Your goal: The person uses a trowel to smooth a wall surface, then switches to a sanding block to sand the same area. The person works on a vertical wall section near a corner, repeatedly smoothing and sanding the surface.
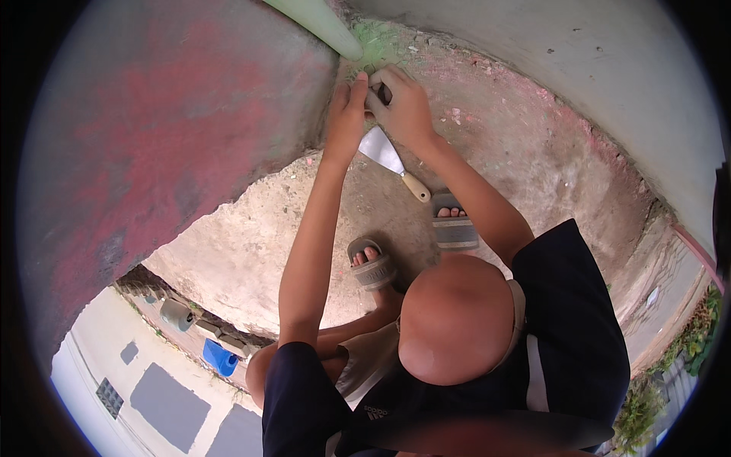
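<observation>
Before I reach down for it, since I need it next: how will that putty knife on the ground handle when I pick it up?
The putty knife is probably light, given its thin metal blade and short pale handle. The wide blade likely flexes a little if pressed. Lying flat on the rough concrete ledge, it should neither roll nor slide easily.

Two hands, the left hand [346, 114] and the right hand [403, 107], are counted. One putty knife [390, 158], one green pipe [316, 24], two grey sandals [373, 268] and one blue container [219, 356] are seen.
</observation>
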Demonstrator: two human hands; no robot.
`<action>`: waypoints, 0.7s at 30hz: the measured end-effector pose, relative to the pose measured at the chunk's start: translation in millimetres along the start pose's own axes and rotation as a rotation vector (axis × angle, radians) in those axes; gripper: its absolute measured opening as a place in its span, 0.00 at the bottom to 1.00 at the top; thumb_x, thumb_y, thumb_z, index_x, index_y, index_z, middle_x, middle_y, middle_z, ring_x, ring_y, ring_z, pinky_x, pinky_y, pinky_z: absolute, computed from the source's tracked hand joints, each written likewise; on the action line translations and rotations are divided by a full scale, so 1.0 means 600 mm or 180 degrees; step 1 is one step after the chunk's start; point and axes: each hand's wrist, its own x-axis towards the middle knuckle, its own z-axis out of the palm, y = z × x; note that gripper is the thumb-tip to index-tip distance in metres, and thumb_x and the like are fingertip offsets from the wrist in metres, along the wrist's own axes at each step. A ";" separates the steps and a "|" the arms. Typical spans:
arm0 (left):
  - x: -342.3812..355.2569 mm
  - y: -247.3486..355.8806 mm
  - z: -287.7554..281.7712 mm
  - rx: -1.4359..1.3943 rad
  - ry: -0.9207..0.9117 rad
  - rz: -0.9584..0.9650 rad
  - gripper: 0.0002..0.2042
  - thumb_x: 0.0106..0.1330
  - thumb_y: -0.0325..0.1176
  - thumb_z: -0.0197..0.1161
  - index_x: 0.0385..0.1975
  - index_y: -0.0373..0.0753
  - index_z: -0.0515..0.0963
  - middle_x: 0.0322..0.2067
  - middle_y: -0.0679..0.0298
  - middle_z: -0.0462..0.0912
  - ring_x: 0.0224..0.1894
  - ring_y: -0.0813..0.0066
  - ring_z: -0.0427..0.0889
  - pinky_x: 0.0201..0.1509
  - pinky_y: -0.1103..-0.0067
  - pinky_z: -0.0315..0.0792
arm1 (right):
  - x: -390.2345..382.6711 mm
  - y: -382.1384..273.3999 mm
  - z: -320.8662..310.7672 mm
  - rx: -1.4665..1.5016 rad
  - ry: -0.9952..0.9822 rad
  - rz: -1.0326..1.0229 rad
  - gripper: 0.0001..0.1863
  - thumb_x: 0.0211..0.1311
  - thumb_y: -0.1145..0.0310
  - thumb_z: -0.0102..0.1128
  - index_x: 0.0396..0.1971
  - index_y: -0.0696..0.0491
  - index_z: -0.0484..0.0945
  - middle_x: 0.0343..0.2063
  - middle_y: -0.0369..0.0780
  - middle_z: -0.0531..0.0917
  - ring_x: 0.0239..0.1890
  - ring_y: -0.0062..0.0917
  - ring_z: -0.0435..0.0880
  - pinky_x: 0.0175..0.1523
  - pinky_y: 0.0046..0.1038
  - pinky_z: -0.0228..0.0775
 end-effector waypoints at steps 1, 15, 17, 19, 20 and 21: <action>0.004 0.013 0.002 0.0427 -0.0118 0.0089 0.20 0.75 0.44 0.57 0.43 0.27 0.77 0.38 0.54 0.83 0.38 0.71 0.83 0.37 0.76 0.78 | -0.006 -0.002 -0.012 0.0027 -0.0038 -0.0067 0.09 0.57 0.72 0.69 0.34 0.56 0.78 0.34 0.41 0.81 0.30 0.29 0.80 0.38 0.30 0.73; -0.064 0.112 -0.042 0.2628 -0.1423 -0.0611 0.19 0.76 0.47 0.50 0.41 0.35 0.80 0.33 0.61 0.85 0.31 0.75 0.82 0.36 0.77 0.76 | -0.042 -0.049 -0.112 0.0650 -0.2486 0.0393 0.15 0.63 0.63 0.65 0.41 0.58 0.77 0.38 0.44 0.83 0.40 0.29 0.81 0.49 0.32 0.72; -0.056 0.131 -0.042 0.2103 -0.1177 -0.0679 0.20 0.76 0.47 0.50 0.41 0.35 0.79 0.34 0.62 0.84 0.31 0.75 0.81 0.39 0.77 0.76 | 0.014 -0.072 -0.121 0.0187 -0.2589 0.0278 0.17 0.64 0.60 0.62 0.43 0.59 0.78 0.33 0.43 0.84 0.37 0.28 0.81 0.47 0.32 0.73; -0.043 0.141 -0.036 0.1297 -0.0904 -0.0856 0.19 0.76 0.46 0.49 0.43 0.34 0.79 0.35 0.62 0.83 0.33 0.74 0.80 0.43 0.77 0.76 | 0.076 -0.088 -0.129 -0.0156 -0.2891 0.0040 0.18 0.63 0.58 0.59 0.42 0.59 0.80 0.31 0.42 0.84 0.35 0.28 0.81 0.46 0.32 0.73; -0.039 0.140 -0.033 0.0772 -0.0741 -0.0902 0.19 0.76 0.45 0.49 0.43 0.34 0.79 0.35 0.62 0.83 0.34 0.73 0.81 0.43 0.76 0.75 | 0.109 -0.093 -0.131 -0.0238 -0.3022 -0.0176 0.19 0.63 0.57 0.57 0.41 0.60 0.80 0.30 0.42 0.84 0.35 0.28 0.81 0.45 0.32 0.73; -0.037 0.135 -0.031 0.0263 -0.0573 -0.0938 0.19 0.77 0.44 0.48 0.44 0.35 0.79 0.35 0.62 0.83 0.35 0.72 0.81 0.43 0.75 0.75 | 0.145 -0.095 -0.133 -0.0691 -0.3193 -0.0111 0.19 0.62 0.58 0.57 0.39 0.60 0.82 0.29 0.43 0.84 0.33 0.30 0.81 0.44 0.32 0.73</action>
